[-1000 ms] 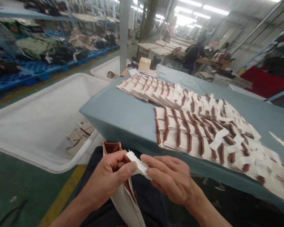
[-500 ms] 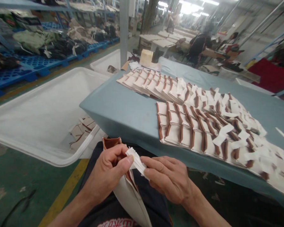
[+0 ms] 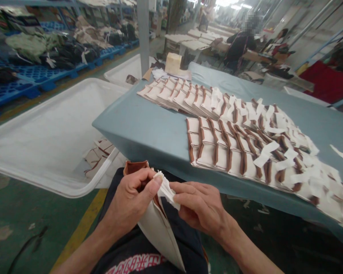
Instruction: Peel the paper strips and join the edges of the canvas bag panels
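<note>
A bunched white strip (image 3: 166, 187) is stretched between my two hands above my lap. My left hand (image 3: 134, 196) pinches its upper left end between thumb and fingers, right beside a cream fabric piece (image 3: 160, 232) with brown lining. That piece hangs down over my dark clothing, its brown opening (image 3: 135, 166) showing behind my left fingers. My right hand (image 3: 201, 205) has its fingers closed on the strip's lower right end. The fingertips of both hands partly cover the strip.
A blue-grey covered table (image 3: 137, 131) carries rows of cream pieces with brown edges (image 3: 208, 148) and loose white strips (image 3: 266, 153). A white bin (image 3: 45, 114) with some pieces inside stands at the left. A person (image 3: 240, 45) is in the background.
The white strip looks more crumpled between my fingers, and my right hand has shifted slightly left. The view has tilted a little, so the table sits slightly higher and more to the left.
</note>
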The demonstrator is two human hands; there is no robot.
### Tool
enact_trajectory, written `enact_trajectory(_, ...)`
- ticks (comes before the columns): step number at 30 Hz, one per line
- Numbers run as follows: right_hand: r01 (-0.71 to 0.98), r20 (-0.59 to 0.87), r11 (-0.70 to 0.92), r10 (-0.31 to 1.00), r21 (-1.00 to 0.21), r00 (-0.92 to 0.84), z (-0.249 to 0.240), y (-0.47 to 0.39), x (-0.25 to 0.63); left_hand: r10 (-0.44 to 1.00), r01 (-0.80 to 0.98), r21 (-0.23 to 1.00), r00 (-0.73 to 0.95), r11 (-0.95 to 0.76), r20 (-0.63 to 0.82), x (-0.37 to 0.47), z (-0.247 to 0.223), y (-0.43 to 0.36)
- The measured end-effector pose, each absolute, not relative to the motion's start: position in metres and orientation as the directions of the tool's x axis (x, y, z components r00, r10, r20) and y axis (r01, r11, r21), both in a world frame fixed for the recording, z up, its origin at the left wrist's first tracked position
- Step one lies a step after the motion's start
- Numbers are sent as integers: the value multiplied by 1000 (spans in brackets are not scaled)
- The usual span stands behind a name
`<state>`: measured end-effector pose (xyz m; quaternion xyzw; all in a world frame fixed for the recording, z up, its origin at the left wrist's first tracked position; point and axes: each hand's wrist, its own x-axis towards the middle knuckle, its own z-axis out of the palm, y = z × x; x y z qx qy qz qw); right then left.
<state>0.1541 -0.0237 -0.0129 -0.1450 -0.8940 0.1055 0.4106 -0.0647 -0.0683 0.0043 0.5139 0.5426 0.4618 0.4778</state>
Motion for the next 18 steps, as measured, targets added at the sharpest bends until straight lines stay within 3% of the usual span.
enact_trajectory(2, 116, 692, 870, 456, -479, -560, -20, -28, 151, 994, 39, 994, -18, 104, -104, -65, 0, -68)
enact_trajectory(4, 52, 601, 702, 642, -710, -476, -30, -36, 146, 985, -49, 984, -24, 170, -172, -65, -4, -70)
enact_trajectory(6, -89, 368, 363, 842, -927, -395, -38, -43, 140, 978, -88, 976, -45, 199, -204, -65, -7, -73)
enact_trajectory(7, -184, 217, 155, 895, -971, -389, -41, -45, 137, 977, -89, 976, -49, 201, -205, -65, -7, -75)
enact_trajectory(9, -325, -22, -190, 890, -927, -455, -43, -48, 130, 978, -80, 977, -51, 199, -203, -64, -5, -78)
enact_trajectory(11, -307, -140, -345, 834, -887, -534, -40, -48, 123, 977, -70, 977, -52, 201, -205, -62, -1, -79)
enact_trajectory(15, -87, -239, -333, 812, -939, -532, -28, -47, 113, 987, 6, 990, -67, 143, -143, -64, 6, -77)
enact_trajectory(18, -51, -253, -320, 828, -946, -500, -22, -46, 112, 988, 42, 992, -95, 122, -118, -68, 6, -74)
